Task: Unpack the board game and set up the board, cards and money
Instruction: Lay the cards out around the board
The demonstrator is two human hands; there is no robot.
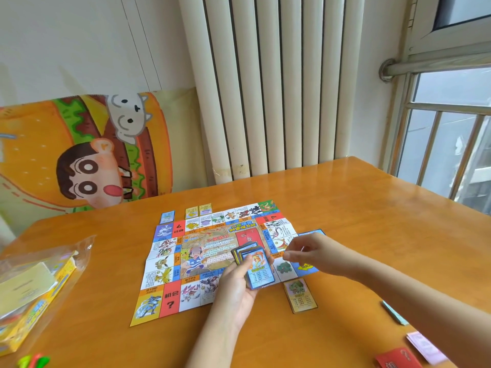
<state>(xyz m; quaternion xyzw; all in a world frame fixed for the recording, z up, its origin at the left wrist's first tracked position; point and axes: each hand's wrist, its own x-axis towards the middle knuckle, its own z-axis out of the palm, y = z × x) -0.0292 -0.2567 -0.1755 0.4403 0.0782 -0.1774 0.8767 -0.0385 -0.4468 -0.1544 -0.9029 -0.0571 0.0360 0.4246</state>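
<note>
1. Game box (39,312) sits in a clear bag (82,248), far left.
2. Board (186,261) lies unfolded on the table (345,208).
3. Left hand (236,285) grips the card deck (256,266) over it.
4. Right hand (309,251) hovers at the board's right edge, fingers curled; grip unclear.

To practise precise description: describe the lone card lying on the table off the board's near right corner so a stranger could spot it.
On the orange wooden table lies an unfolded game board. Just off its near right corner sits one card. Its gold border and green creature set it apart from the blue-framed deck held nearby.
</note>
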